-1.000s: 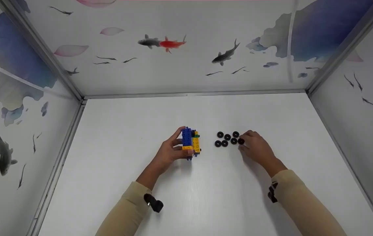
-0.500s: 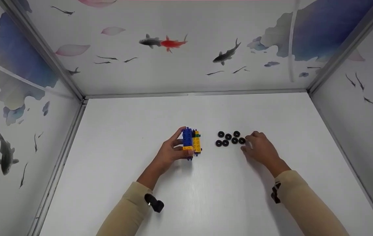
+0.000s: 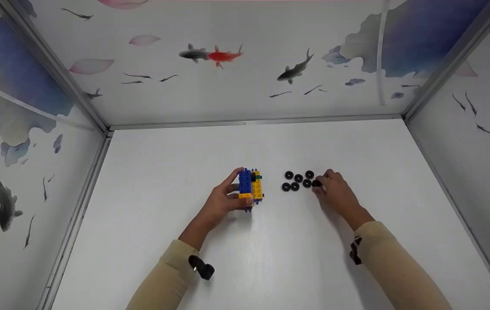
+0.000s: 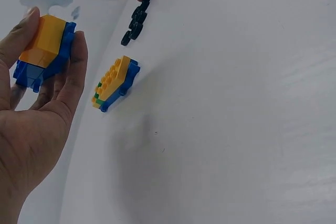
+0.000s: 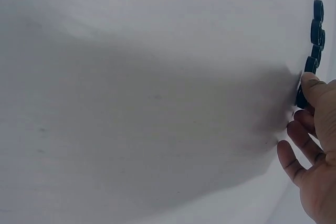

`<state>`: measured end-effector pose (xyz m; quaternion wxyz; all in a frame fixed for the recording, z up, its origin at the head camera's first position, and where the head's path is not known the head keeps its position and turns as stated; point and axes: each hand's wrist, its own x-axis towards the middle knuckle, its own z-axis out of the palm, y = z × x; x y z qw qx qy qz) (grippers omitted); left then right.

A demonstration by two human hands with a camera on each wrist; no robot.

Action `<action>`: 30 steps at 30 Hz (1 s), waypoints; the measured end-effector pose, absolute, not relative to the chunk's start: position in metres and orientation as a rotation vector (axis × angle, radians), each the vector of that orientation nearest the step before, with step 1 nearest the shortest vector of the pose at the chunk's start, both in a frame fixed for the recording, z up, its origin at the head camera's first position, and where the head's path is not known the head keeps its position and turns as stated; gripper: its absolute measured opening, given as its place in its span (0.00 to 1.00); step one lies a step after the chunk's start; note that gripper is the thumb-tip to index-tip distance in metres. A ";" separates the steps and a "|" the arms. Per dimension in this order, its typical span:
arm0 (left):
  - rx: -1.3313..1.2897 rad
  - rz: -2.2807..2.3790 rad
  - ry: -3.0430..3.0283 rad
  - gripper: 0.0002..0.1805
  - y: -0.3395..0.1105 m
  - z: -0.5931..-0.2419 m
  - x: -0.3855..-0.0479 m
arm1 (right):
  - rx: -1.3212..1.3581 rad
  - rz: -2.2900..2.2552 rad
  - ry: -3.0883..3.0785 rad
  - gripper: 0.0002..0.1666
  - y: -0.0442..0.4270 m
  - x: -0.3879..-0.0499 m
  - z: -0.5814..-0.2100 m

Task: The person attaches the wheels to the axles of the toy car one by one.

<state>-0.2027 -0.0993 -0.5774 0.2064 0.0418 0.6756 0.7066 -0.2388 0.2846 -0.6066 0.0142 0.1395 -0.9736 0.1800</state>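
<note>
My left hand [image 3: 220,202] grips a blue and yellow toy-brick car body [image 3: 245,181] between thumb and fingers. In the left wrist view this car body [image 4: 47,45] is up off the table. Beside it, a second brick car body [image 4: 114,82], yellow on top with a green piece and a blue base, rests on the table. Several black ring-shaped toy wheels [image 3: 298,178] lie in a group to the right. At the group's right end, my right hand [image 3: 337,193] pinches one black wheel [image 5: 301,98] between thumb and finger, close to the tabletop; its other fingers are loosely bent.
The white tabletop [image 3: 253,267] is bounded by printed panels with fish and petals: a back wall [image 3: 245,94], a left wall and a right wall. Metal strips [image 3: 184,126] run along the seams.
The right hand drew back a little to the right of the end wheel, then came back left onto it. The left hand keeps holding its car body in nearly the same place.
</note>
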 end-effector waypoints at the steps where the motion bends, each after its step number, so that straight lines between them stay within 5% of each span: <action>1: 0.117 1.970 1.881 0.59 -0.099 -0.578 -0.203 | 0.433 0.569 -3.032 0.20 0.285 -0.239 -0.607; 30: 0.089 1.970 1.880 0.58 -0.098 -0.573 -0.202 | 0.414 0.672 -3.022 0.17 0.288 -0.241 -0.597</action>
